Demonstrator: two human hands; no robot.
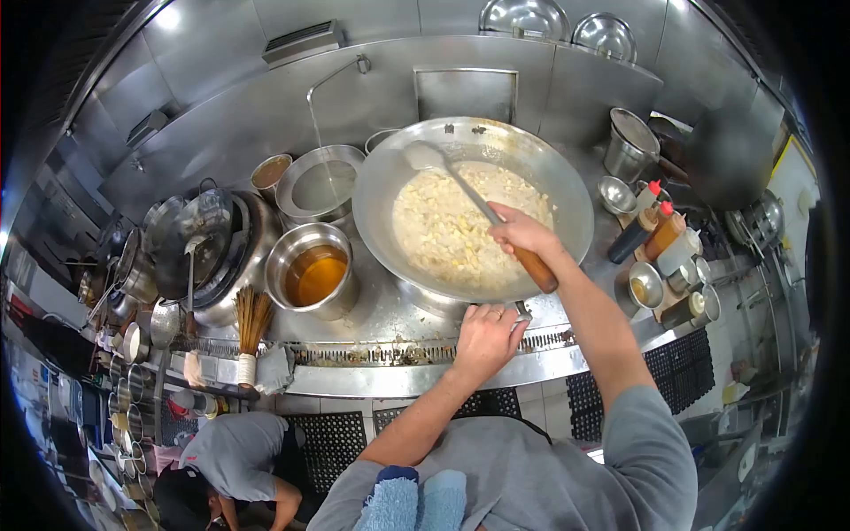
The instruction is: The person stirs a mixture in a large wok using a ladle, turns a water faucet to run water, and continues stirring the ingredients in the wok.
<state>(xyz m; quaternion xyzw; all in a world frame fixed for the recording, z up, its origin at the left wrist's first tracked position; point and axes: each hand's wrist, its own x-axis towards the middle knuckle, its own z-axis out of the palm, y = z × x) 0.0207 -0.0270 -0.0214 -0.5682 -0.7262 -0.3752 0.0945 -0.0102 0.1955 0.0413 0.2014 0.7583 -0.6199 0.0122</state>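
Note:
A large steel wok [567,177] on the range holds a creamy, pale mixture [469,221] with many small yellowish and white pieces. My right hand [524,232] is wrapped round the long-handled wok spatula [472,193], low on its shaft, just above the wooden grip. The spatula's sauce-coated head rests towards the far left inside of the wok. At the near edge, my left hand [489,341] is closed on the wok's handle [523,317], which is mostly hidden under the fingers.
Left of the wok stand a pot of amber liquid [316,276], a strainer pot under a running spout [326,181] and a bamboo brush [252,323]. Sauce bottles [666,235] and steel bowls are on the right. Another person [237,453] bends down at lower left.

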